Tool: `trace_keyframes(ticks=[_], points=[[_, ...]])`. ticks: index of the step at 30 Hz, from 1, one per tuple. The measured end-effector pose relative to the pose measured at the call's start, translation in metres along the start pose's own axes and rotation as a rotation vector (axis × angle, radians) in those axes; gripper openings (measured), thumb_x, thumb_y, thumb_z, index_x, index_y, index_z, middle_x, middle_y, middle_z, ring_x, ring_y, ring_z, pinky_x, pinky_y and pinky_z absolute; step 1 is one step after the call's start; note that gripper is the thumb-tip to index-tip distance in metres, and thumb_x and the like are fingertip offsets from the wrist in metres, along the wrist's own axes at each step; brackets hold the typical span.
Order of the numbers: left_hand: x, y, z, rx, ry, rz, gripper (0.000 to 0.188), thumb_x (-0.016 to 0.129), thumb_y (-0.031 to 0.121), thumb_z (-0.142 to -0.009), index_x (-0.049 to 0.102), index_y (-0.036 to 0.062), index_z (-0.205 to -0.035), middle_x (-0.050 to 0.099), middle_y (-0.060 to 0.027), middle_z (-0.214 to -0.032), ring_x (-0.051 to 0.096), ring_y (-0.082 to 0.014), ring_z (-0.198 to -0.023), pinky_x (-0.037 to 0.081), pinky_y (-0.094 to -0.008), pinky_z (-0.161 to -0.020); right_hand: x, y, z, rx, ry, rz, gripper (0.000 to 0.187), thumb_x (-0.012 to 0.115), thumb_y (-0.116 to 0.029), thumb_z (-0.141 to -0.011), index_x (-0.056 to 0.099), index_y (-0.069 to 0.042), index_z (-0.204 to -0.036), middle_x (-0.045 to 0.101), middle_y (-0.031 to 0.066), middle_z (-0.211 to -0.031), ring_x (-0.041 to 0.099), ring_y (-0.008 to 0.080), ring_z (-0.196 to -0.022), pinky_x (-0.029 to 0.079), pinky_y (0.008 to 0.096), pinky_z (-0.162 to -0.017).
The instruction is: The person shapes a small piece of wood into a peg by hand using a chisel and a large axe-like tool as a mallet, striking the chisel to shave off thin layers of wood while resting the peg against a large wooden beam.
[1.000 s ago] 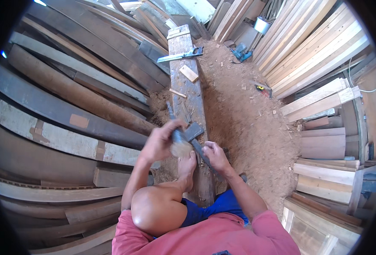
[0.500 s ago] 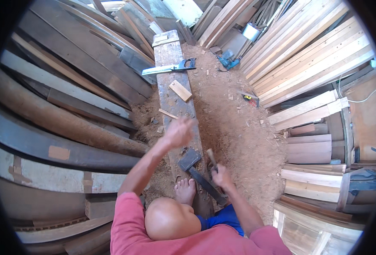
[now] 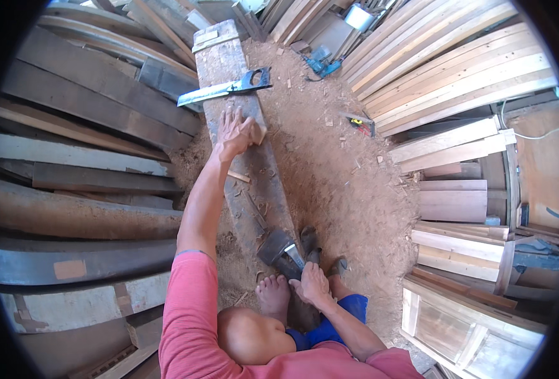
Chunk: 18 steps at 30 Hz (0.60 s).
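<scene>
From where I stand, the person's left hand point(image 3: 234, 134) is on the small block point(image 3: 258, 136), palm down and fingers half stretched; it hides most of this pale, straight-cut wood, so whether the fingers grip it I cannot tell. The block lies on the rough bench point(image 3: 244, 196) (a long, thick plank, quite worn), just on the near side of the saw point(image 3: 219, 91), whose shiny flat blade lies across the wood. The right hand point(image 3: 311, 284) is low, its fingers bent closely around the chisel point(image 3: 294, 254); the narrow bright steel comes out beyond them, over the dark, square-edged head of the mallet point(image 3: 273, 246). A bare foot point(image 3: 273, 294) rests beside the mallet. A thin, light stick point(image 3: 239, 177) lies between the mallet and the block. The floor point(image 3: 336, 170) is soft brown with sawdust and chips, and smooth, straight boards point(image 3: 462, 69) are stacked at the right.
</scene>
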<state>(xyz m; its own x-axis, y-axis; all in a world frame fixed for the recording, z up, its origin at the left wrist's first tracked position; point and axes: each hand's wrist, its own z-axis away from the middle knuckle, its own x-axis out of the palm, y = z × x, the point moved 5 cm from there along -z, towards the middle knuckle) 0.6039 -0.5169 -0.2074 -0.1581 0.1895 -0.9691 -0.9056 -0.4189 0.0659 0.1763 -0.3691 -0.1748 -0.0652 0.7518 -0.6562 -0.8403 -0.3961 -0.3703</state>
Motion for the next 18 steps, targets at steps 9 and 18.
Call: trace_keyframes(ticks=[9,18], points=[[-0.009,-0.044,0.152,-0.194,0.215,2.150,0.046,0.036,0.042,-0.101,0.050,0.0019,-0.120,0.062,-0.0111,-0.104,0.062,-0.0219,-0.094,0.052,-0.0368,-0.081,0.000,-0.015,0.003,-0.086,0.110,0.064,0.055,0.076,-0.032,-0.075,0.044,0.004,-0.103,0.052,0.0231,-0.101,0.057,0.0408,-0.099,0.050,0.0476,-0.081],[0.055,0.009,0.296,-0.313,0.269,2.054,0.016,0.054,0.014,-0.098,0.056,0.0046,-0.111,0.063,-0.0011,-0.100,0.058,-0.0089,-0.091,0.047,-0.0262,-0.084,0.009,-0.010,-0.005,-0.202,0.112,0.162,0.058,0.078,-0.032,-0.071,0.044,0.001,-0.103,0.056,0.0249,-0.097,0.062,0.0425,-0.088,0.052,0.0505,-0.073]])
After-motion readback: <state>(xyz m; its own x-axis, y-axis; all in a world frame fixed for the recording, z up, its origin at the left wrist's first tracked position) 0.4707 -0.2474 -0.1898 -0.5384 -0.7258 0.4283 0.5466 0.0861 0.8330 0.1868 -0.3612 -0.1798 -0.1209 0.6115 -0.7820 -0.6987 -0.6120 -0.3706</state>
